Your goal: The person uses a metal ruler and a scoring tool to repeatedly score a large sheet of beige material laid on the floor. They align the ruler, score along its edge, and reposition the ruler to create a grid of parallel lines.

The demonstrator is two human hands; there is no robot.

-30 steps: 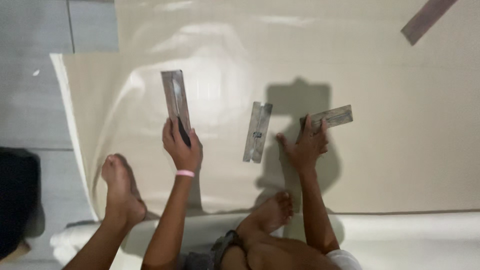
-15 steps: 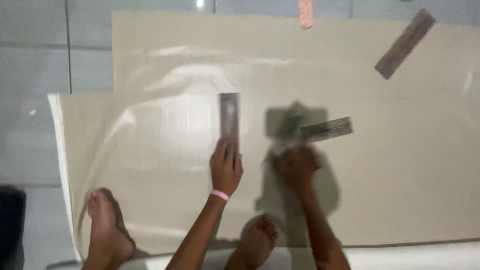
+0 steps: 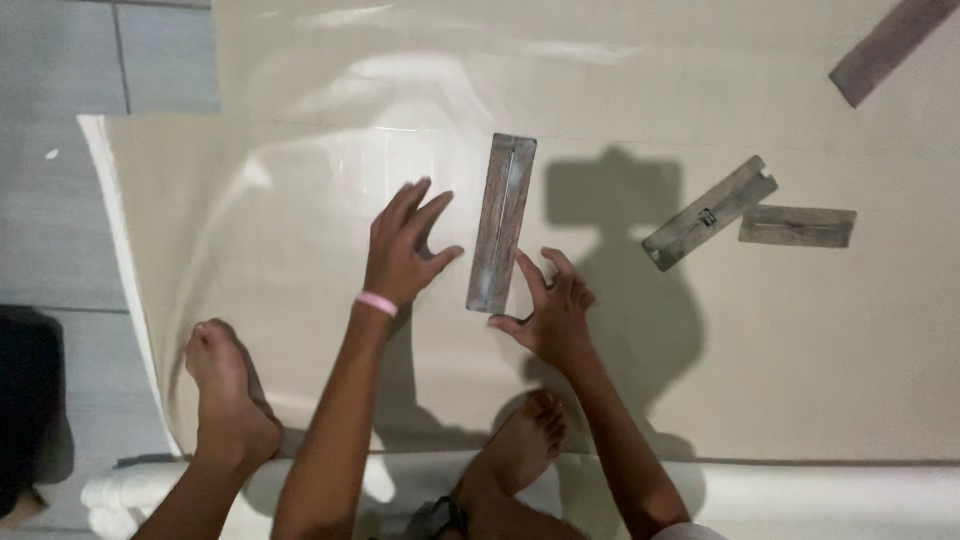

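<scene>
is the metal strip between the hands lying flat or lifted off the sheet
Lying flat. The metal strip rests full length on the cream sheet, with the left hand and right hand open beside it, neither gripping it.

Light is pouring down from above and behind the person — a big, soft-edged shadow of head and shoulders sits on the cream sheet [image 3: 700, 400], right of centre. Glare up top: pale streaks and a curved sheen run across the glossy sheet, brightest just left of the upright metal bar [image 3: 502, 222]. Smaller shadows pool under the left hand [image 3: 405, 250], the right hand [image 3: 553, 310] and the forearms. The grey tiled floor [image 3: 60, 150] on the left reads dimmer, and the lower-left corner drops to near black. Overall moderate brightness, warm cast — detail a little soft, edges slightly smeared, no strong bending at the borders.
</scene>
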